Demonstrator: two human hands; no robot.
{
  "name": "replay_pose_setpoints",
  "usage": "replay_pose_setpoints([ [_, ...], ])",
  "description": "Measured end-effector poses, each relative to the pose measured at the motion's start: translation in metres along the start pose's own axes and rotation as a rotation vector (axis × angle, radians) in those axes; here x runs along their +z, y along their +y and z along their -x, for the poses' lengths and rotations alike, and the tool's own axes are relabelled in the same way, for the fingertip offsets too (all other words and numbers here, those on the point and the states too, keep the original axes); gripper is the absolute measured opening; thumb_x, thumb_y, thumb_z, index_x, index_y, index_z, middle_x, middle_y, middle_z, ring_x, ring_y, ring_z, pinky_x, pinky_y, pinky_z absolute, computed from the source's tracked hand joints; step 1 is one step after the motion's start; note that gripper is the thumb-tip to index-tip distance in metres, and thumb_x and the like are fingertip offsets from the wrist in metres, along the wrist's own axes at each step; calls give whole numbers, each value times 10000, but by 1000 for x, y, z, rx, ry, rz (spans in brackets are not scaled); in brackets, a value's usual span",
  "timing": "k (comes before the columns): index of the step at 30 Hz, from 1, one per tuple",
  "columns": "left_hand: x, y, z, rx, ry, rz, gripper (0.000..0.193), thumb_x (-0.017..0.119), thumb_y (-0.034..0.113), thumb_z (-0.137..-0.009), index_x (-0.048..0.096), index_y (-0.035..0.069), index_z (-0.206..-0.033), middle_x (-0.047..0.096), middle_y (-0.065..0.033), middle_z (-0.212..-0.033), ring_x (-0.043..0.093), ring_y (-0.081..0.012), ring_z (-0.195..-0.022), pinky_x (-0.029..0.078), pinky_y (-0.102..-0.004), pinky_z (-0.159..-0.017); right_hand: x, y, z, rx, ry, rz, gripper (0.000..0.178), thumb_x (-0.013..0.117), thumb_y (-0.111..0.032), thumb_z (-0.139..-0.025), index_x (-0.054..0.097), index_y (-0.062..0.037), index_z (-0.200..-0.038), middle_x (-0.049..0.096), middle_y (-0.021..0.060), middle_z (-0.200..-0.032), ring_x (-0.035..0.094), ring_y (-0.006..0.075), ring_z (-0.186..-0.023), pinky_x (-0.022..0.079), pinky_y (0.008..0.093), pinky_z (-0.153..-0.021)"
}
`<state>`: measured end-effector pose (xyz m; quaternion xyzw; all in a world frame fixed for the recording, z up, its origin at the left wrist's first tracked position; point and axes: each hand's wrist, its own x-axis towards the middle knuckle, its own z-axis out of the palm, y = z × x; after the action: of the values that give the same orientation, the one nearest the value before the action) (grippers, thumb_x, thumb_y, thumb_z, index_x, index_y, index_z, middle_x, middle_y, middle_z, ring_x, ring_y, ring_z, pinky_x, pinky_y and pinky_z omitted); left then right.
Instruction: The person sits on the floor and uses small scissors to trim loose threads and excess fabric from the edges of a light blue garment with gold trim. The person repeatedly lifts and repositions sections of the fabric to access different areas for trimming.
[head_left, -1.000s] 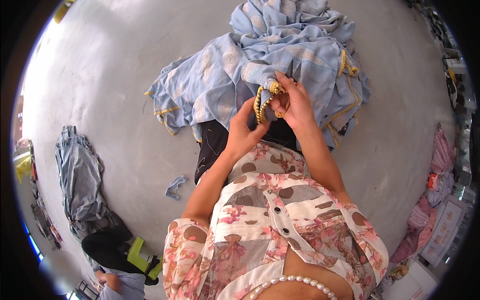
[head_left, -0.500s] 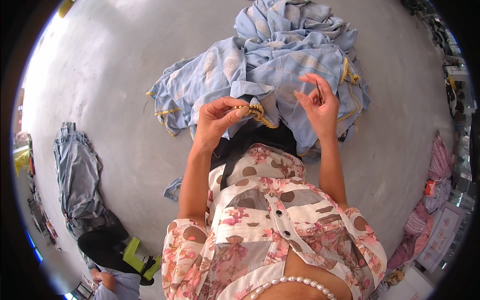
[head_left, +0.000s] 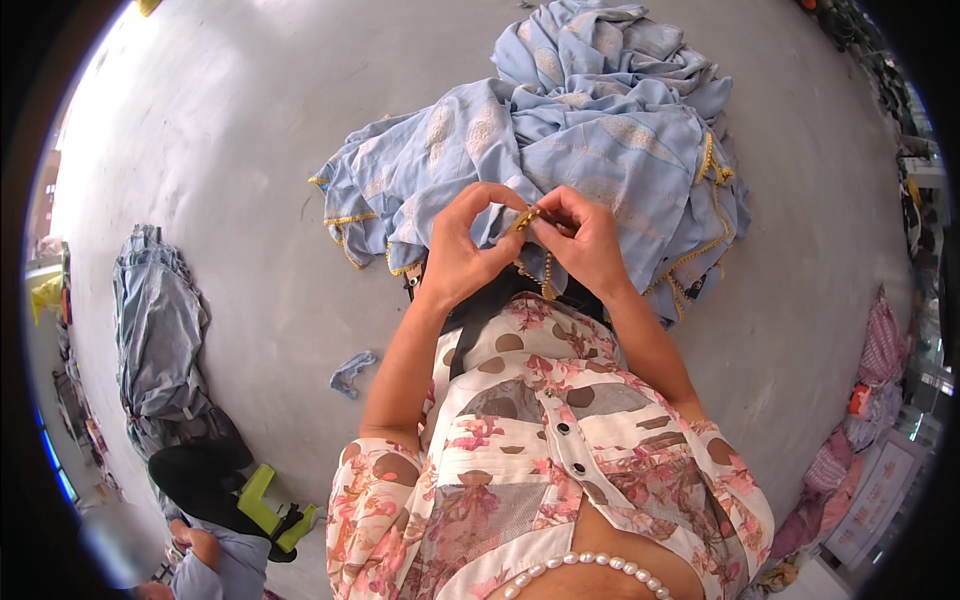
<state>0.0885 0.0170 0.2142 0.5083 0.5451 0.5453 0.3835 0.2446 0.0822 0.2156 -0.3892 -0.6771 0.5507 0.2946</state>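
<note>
A large heap of light-blue cloth [head_left: 610, 150] with pale woven patches and yellow beaded edging lies in front of me, its near part reaching my lap. My left hand [head_left: 466, 248] is closed in a pinch on the yellow trim [head_left: 521, 221] of this cloth. Right beside it, my right hand [head_left: 588, 250] has its fingertips pressed together at the same piece of trim. What sits inside the right fingers is hidden. A strand of yellow trim [head_left: 548, 275] hangs below the two hands.
On the grey floor [head_left: 270, 200] at left lies a bundle of grey-blue garments [head_left: 160, 320]. A person in a pale-blue sleeve [head_left: 225, 560] sits at lower left by a lime-green stool [head_left: 262, 503]. A small blue scrap [head_left: 350, 372] lies nearer. Pink checked cloth [head_left: 880, 340] is at far right.
My right hand, raised apart with a slim dark tool against its palm, has come left and down to meet my left hand at the trim. The tool no longer shows.
</note>
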Motion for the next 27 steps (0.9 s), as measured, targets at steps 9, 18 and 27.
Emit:
replay_pose_setpoints([
  [9, 20, -21, 6, 197, 433, -359, 272, 534, -63, -632, 591, 32, -880, 625, -112, -961, 574, -287, -925, 420, -351, -857, -3, -15, 2, -24, 114, 54, 110, 630, -41, -792, 543, 23, -807, 587, 0, -662, 497, 7, -605, 402, 187, -519],
  [18, 19, -42, 1, 138, 403, 264, 104, 601, 53, -858, 540, 22, -937, 627, -136, -1058, 585, -153, -922, 449, -275, -830, -15, -5, 21, -68, 5, 130, 111, 658, -15, -761, 558, -14, -810, 554, -33, -643, 431, 0, -544, 353, 190, -475],
  [27, 29, -25, 4, -54, 269, 561, 132, 590, -18, -805, 516, 34, -900, 601, -50, -895, 575, -93, -771, 467, -219, -718, -15, -37, 4, -193, 55, 155, 305, 787, -107, -690, 620, -36, -935, 640, 39, -802, 561, 74, -572, 450, 217, -523],
])
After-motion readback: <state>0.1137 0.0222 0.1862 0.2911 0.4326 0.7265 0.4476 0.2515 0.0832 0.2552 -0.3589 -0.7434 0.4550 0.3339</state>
